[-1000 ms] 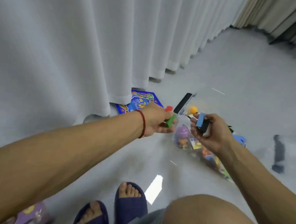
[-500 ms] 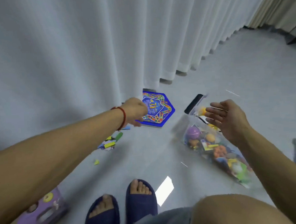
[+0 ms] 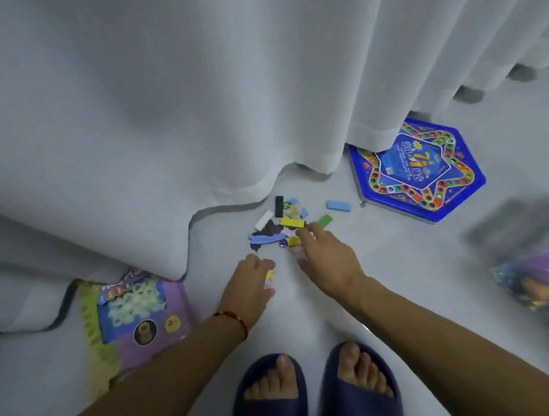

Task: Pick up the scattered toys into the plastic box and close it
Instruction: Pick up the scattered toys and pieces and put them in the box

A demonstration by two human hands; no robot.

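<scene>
Coloured blocks (image 3: 292,222) mid-frame look light, stiff, flat; pinch their edges. Right hand (image 3: 328,258) spreads wide over them; left hand (image 3: 250,282) loosely open, empty.

Small coloured toy pieces (image 3: 282,226) scattered on floor, blurred clear toy-filled plastic box (image 3: 537,276) at right

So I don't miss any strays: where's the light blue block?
In the head view, the light blue block lies alone on the floor, right of the toy pile, just left of the blue hexagonal board.
</scene>
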